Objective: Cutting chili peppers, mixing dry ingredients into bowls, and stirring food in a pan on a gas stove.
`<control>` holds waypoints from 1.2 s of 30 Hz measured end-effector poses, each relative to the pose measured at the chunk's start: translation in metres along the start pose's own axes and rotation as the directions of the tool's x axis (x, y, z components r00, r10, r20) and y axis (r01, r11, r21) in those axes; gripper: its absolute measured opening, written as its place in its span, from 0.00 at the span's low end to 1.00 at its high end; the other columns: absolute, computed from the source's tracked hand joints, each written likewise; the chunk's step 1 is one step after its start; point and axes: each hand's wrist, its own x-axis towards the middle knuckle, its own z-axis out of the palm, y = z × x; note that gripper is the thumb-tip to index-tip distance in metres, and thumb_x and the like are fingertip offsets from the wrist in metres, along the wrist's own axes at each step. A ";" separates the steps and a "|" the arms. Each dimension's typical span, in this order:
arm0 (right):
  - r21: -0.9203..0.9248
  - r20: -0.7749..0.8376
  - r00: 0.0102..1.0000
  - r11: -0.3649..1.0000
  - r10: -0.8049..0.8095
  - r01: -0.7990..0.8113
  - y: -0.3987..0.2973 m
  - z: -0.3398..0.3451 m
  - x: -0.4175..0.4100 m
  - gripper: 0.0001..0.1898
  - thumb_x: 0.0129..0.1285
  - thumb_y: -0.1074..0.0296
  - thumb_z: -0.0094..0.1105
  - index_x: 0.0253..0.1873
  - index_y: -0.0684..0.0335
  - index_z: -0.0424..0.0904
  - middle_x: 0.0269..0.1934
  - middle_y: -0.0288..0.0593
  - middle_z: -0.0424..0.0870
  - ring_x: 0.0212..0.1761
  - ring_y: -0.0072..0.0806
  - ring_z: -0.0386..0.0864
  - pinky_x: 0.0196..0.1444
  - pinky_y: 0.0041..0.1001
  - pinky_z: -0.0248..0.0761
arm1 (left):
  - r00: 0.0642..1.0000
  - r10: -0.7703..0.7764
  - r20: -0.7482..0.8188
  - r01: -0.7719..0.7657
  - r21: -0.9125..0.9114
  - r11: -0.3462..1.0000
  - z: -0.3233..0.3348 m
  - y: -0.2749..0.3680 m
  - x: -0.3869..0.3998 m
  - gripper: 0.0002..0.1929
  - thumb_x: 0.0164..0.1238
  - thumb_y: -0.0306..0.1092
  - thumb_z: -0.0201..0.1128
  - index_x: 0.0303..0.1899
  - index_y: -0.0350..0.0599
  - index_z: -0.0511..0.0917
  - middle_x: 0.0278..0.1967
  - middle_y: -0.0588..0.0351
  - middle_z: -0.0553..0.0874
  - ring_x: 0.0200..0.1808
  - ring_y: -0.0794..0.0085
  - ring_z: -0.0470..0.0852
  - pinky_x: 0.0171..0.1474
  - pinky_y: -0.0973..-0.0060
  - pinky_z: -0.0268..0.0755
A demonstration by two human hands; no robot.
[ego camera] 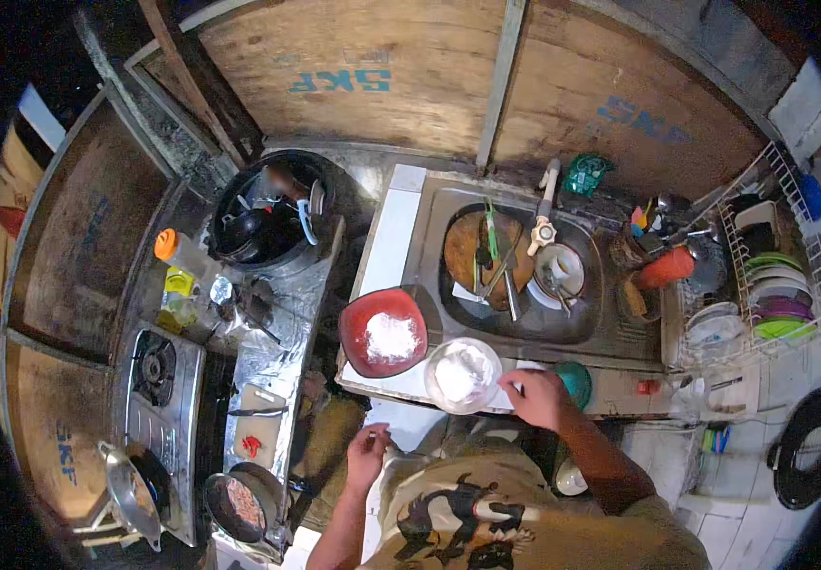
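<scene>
A clear bowl (435, 397) with white powder (459, 376) stands at the front edge of the sink counter. Beside its right rim is my right hand (537, 396), thumb and fingers curved; whether they grip the rim cannot be made out. My left hand (368, 450) hovers in front of the counter, fingers loosely bent and apart, with nothing visible in it. Left of the clear bowl, a red squarish bowl (353, 343) holds more white powder. A teal round item (574, 383) sits just behind my right wrist, partly covered by it.
The steel sink (524, 329) holds a round wooden board (459, 249), utensils and dishes. A loaded dish rack (738, 278) stands right. Leftward are a gas stove (161, 442), a cutting board (254, 427) with a knife (257, 411) and red pieces, and a pot (229, 524).
</scene>
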 end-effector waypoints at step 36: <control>0.108 0.654 0.754 0.994 -0.061 -0.012 -0.030 0.057 0.027 0.18 0.56 0.74 0.51 0.53 0.65 0.77 0.47 0.58 0.81 0.47 0.47 0.80 0.52 0.40 0.73 | 0.555 0.149 0.818 -0.831 0.537 0.149 0.109 0.166 0.098 0.27 0.53 0.31 0.63 0.58 0.65 0.76 0.74 0.46 0.45 0.70 0.42 0.55 0.68 0.53 0.59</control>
